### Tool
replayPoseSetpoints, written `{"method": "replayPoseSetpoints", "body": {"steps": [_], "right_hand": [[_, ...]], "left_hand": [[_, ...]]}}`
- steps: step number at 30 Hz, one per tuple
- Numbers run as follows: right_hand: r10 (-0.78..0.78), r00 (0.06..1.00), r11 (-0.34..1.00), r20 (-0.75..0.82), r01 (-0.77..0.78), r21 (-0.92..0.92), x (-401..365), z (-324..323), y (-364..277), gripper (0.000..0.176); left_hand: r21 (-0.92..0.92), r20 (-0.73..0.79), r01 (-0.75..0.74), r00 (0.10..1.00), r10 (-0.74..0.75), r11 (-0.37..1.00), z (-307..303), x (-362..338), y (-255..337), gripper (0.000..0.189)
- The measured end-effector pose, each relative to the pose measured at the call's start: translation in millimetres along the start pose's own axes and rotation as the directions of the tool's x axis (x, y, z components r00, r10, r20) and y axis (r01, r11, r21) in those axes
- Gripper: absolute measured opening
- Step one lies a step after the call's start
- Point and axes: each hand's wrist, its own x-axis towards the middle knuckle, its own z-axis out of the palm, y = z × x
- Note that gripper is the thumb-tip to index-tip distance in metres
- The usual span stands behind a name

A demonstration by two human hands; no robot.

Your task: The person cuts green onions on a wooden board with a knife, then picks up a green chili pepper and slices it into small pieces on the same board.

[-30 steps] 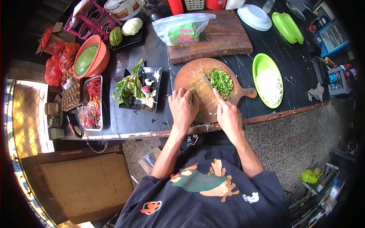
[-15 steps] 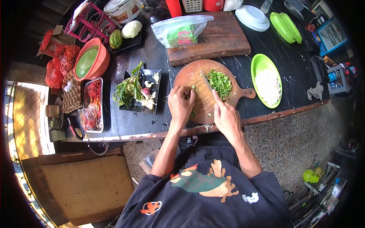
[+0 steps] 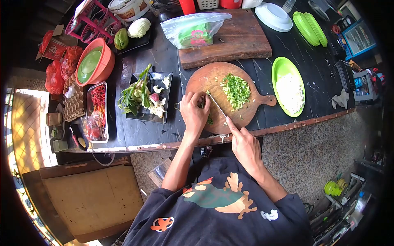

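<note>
A round wooden cutting board (image 3: 197, 82) lies near the table's front edge, its handle pointing right. Chopped green vegetable (image 3: 236, 89) is piled on its right half. On the left half, my left hand (image 3: 195, 111) is closed around green stalks (image 3: 208, 93), their tips showing past the fingers. My right hand (image 3: 246, 145) grips the handle of a knife (image 3: 218, 107) at the board's lower edge. The blade slants up and left, its tip beside the stalks. A few green bits lie under and beside my left hand.
Left of the board are a black tray (image 3: 164, 98) with garlic and greens, and a metal tray (image 3: 107, 119) with red chillies. A green plate (image 3: 303, 104) of white pieces is at right. Behind lies a thick wooden board (image 3: 246, 37) with a plastic bag (image 3: 197, 33).
The knife has moved left and down with my right hand, from the chopped pile to the stalks. My left hand keeps its hold. The view has shifted slightly.
</note>
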Motion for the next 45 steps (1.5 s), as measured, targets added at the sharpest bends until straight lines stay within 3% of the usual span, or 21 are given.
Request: {"method": "replayPoseSetpoints", "body": {"steps": [14, 18, 23, 30, 45], "right_hand": [[-0.058, 0.997, 0.997, -0.044, 0.06, 0.042, 100, 27, -26, 0.07], [-0.055, 0.997, 0.997, -0.056, 0.058, 0.051, 89, 23, -21, 0.069], [-0.026, 0.999, 0.998, -0.045, 0.028, 0.056, 41, 20, -9, 0.072], [-0.004, 1.0, 1.0, -0.004, 0.004, 0.027, -9, -1, -1, 0.077], [-0.057, 0.998, 0.998, -0.033, 0.058, 0.037, 76, 21, -17, 0.073]], "left_hand": [[-0.012, 0.029, 0.022, 0.999, -0.021, 1.0, -1, 0, -1, 0.011], [-0.041, 0.025, 0.065, 0.998, -0.064, 0.997, 1, -2, -1, 0.012], [0.029, -0.009, -0.004, 1.0, 0.004, 1.0, 5, -4, -2, 0.018], [0.03, -0.008, -0.023, 1.0, 0.023, 0.999, 4, -3, -4, 0.011], [0.003, -0.012, -0.028, 1.0, 0.028, 1.0, 8, -7, -9, 0.02]]}}
